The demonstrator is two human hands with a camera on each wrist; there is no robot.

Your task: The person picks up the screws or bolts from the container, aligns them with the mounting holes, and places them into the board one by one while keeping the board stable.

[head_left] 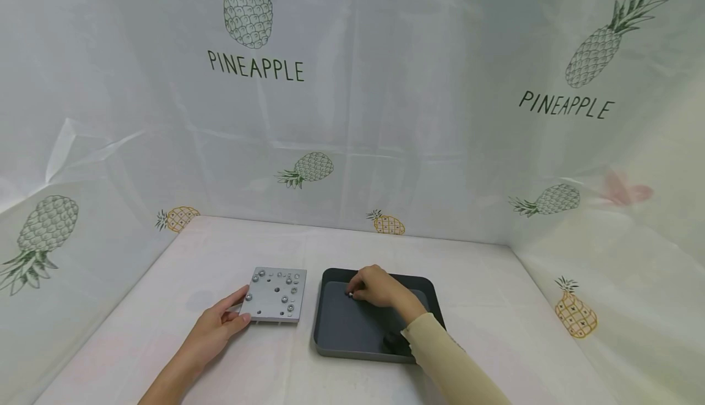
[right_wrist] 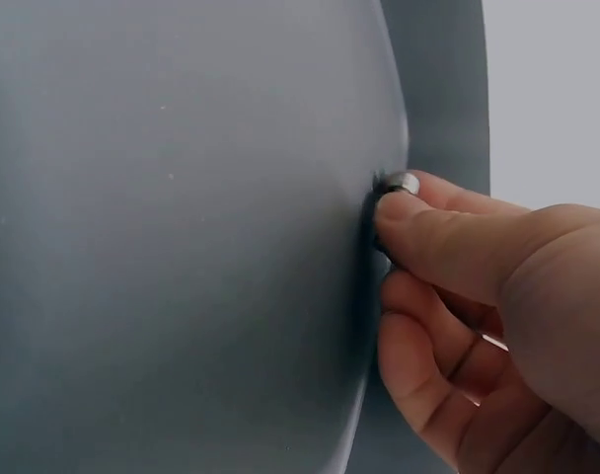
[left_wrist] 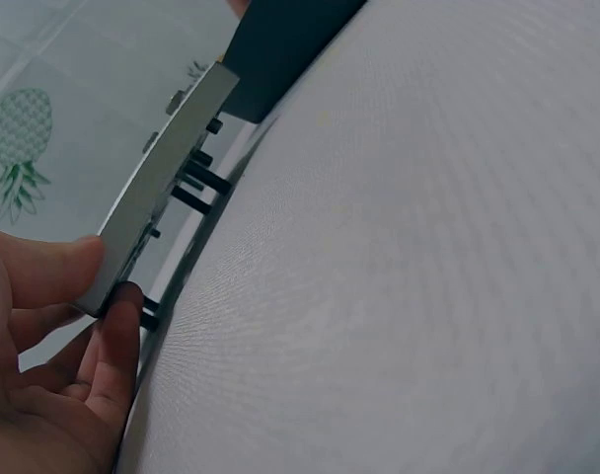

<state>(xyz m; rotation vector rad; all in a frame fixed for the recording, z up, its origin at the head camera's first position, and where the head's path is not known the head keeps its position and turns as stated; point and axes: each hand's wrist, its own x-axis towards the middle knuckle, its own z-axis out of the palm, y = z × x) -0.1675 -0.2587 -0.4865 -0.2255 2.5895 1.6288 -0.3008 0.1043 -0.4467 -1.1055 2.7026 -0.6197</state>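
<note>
Right hand (head_left: 373, 287) pinching screw (right_wrist: 403, 184) (in tray (head_left: 336, 331)), left hand (head_left: 216, 330) gripping plate (head_left: 274, 295)

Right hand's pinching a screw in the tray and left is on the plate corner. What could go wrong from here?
1. The screw is small and held only at the right hand's fingertips; it could slip and drop back into the tray.
2. The plate stands on thin pegs, and the left hand grips just one corner; pressing elsewhere might tip or slide it.
3. Several holes already hold screws, so the new one may go to the wrong hole.
</note>
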